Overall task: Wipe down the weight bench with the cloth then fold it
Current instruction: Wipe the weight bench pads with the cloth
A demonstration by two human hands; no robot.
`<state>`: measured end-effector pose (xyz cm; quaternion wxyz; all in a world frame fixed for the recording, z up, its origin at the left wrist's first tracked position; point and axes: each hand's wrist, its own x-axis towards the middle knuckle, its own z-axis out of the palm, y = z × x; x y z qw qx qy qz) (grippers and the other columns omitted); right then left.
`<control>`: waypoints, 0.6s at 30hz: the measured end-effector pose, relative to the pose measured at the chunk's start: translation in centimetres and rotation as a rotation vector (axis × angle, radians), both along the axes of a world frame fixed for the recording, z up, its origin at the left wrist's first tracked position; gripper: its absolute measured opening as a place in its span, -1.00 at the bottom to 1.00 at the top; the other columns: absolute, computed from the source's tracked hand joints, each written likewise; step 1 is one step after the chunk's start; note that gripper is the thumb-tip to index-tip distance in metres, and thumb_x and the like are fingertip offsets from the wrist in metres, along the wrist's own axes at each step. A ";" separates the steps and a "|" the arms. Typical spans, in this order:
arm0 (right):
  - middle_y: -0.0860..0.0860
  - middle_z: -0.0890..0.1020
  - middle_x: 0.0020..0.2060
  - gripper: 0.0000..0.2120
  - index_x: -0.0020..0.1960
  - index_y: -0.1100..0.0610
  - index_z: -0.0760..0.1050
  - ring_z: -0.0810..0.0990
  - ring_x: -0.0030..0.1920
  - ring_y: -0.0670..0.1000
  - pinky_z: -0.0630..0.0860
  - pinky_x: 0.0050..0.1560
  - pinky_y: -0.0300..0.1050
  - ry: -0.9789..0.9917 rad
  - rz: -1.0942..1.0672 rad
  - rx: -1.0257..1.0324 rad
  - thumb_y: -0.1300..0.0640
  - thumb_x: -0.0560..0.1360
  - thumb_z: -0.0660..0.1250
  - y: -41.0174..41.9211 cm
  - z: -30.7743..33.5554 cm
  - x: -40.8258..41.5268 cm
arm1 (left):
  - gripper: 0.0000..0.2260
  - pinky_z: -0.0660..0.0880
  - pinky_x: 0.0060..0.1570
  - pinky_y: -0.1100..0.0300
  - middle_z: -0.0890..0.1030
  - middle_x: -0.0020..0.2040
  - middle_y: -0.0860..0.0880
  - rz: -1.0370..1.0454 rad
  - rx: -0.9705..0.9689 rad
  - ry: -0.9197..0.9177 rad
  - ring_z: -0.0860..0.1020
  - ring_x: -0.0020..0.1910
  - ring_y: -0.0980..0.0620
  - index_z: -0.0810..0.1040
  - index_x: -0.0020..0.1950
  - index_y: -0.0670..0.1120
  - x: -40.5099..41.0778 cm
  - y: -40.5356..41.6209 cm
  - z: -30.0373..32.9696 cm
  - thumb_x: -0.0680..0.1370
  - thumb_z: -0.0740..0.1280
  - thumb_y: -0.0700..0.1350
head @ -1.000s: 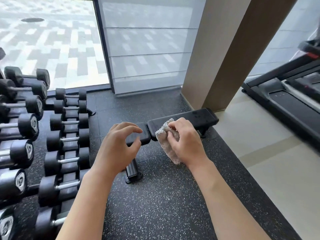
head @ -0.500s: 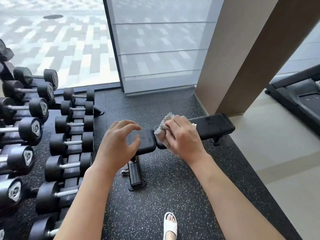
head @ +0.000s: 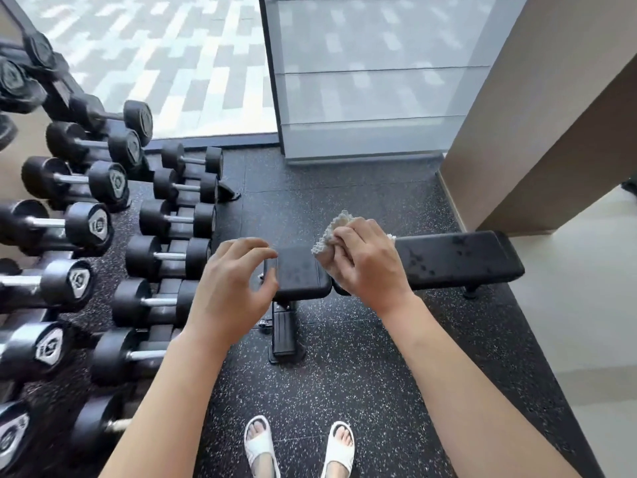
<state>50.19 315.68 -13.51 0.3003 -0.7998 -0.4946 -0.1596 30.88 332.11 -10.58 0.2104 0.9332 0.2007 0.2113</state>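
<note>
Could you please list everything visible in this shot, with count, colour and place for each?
Weight bench: one, black, two pads with a gap between them, lying across the middle of the floor.
Cloth: one, whitish, bunched in the right hand over the gap between the pads.
Dumbbells: more than a dozen, black with silver handles, racked on the left.
Floor mat: black, speckled, under the bench.
Pale floor: beige, on the right.
Pillar: one, tan, upper right.
Window panels: frosted grey, top centre, with paving outside at left.
Sandals: two, white, bottom centre.
Left hand: empty, curled, over the bench's left end.
Right hand: gripping the cloth.
</note>
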 end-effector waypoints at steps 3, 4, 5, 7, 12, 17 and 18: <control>0.07 0.62 0.03 -0.86 0.09 0.22 0.60 0.56 0.02 0.11 0.57 0.06 0.10 0.033 0.023 -0.026 0.20 0.59 0.34 2.0 -1.4 0.4 | -0.77 0.47 0.33 -0.05 0.63 0.22 -0.04 0.031 -0.023 0.002 0.53 0.26 -0.09 0.69 0.17 -0.11 0.4 1.8 -1.4 0.52 0.45 -0.15; 0.08 0.62 0.04 -0.86 0.10 0.22 0.60 0.56 0.03 0.11 0.58 0.06 0.10 0.041 0.030 -0.036 0.20 0.59 0.34 2.8 -1.8 0.4 | -0.76 0.47 0.33 -0.07 0.63 0.23 -0.05 0.038 -0.030 0.005 0.53 0.27 -0.11 0.69 0.17 -0.11 0.5 2.5 -1.9 0.52 0.44 -0.13; 0.08 0.62 0.05 -0.86 0.10 0.22 0.60 0.56 0.03 0.10 0.58 0.06 0.10 0.047 0.038 -0.045 0.19 0.59 0.34 3.7 -2.2 0.4 | -0.75 0.47 0.34 -0.09 0.63 0.24 -0.06 0.046 -0.038 0.008 0.53 0.27 -0.11 0.69 0.18 -0.11 0.5 3.3 -2.3 0.52 0.42 -0.11; 0.07 0.62 0.05 -0.86 0.10 0.21 0.59 0.55 0.03 0.10 0.58 0.05 0.10 0.051 0.056 -0.067 0.19 0.58 0.34 5.9 -3.0 0.2 | -0.72 0.48 0.34 -0.11 0.62 0.26 -0.07 0.062 -0.055 0.004 0.53 0.29 -0.12 0.69 0.19 -0.11 0.6 5.2 -3.3 0.52 0.40 -0.08; 0.06 0.60 0.01 -0.88 0.08 0.20 0.58 0.53 -0.01 0.09 0.55 0.04 0.07 0.071 0.073 -0.097 0.20 0.57 0.35 12.6 -4.4 -0.3 | -0.70 0.46 0.35 -0.13 0.60 0.29 -0.06 0.071 -0.075 -0.001 0.51 0.32 -0.12 0.67 0.22 -0.10 1.2 11.4 -5.6 0.52 0.39 -0.05; 0.05 0.59 0.03 -0.88 0.09 0.20 0.58 0.53 0.00 0.08 0.54 0.07 0.02 0.087 0.077 -0.106 0.20 0.57 0.34 19.4 -6.0 0.0 | -0.70 0.46 0.34 -0.14 0.59 0.28 -0.07 0.072 -0.070 0.001 0.51 0.31 -0.14 0.66 0.22 -0.11 2.4 18.2 -8.0 0.52 0.38 -0.05; 0.05 0.59 0.03 -0.87 0.10 0.19 0.57 0.52 0.01 0.07 0.54 0.07 0.01 0.092 0.075 -0.111 0.20 0.58 0.34 20.5 -6.4 0.2 | -0.69 0.46 0.34 -0.15 0.59 0.28 -0.08 0.073 -0.069 0.007 0.51 0.32 -0.14 0.66 0.22 -0.11 2.8 19.4 -8.6 0.52 0.38 -0.05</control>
